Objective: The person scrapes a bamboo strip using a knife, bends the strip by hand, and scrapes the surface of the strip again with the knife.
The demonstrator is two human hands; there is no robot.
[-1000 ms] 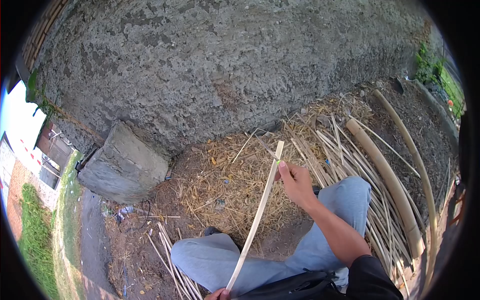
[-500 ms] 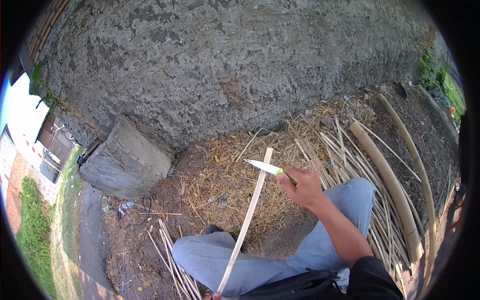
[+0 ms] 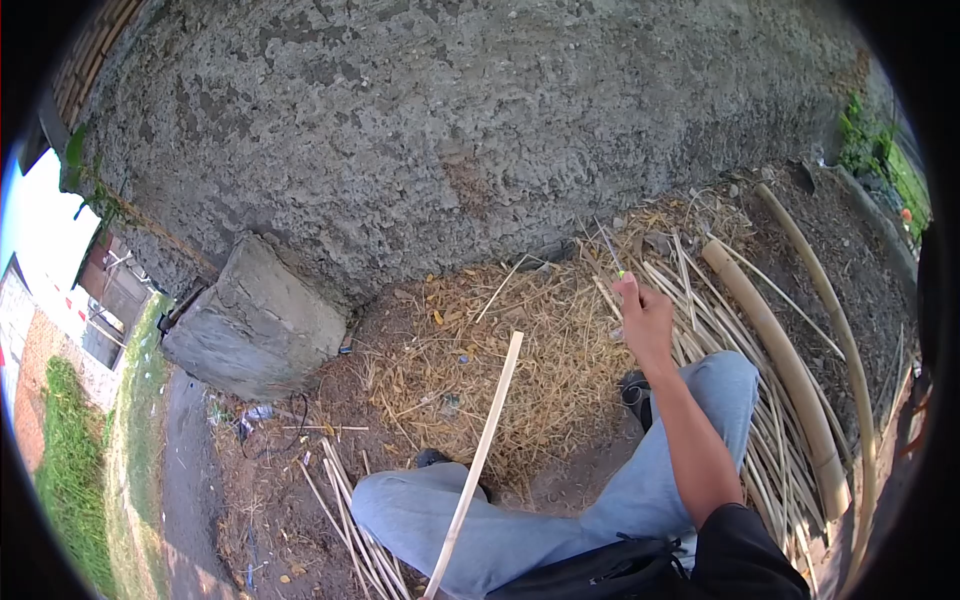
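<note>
My right hand [image 3: 648, 322] is closed around a small knife [image 3: 607, 246] with a bit of green handle showing. The thin blade points up and away to the left, seen nearly edge-on, apart from the strip. A pale, flat bamboo strip [image 3: 480, 455] slants from the bottom edge up across my left leg, its far end free in the air. Its near end runs out of the frame, and my left hand is out of sight there.
Split bamboo strips [image 3: 775, 440] and a thick bamboo pole [image 3: 775, 370] lie to my right. More strips [image 3: 350, 520] lie by my left knee. Shavings [image 3: 520, 420] cover the ground before me. A concrete block [image 3: 260, 320] stands against the rough wall [image 3: 480, 130].
The right hand has moved away from the strip, forward and right, and the knife has turned to point upward. The strip has dropped slightly lower, and the left fingertip has left the frame.
</note>
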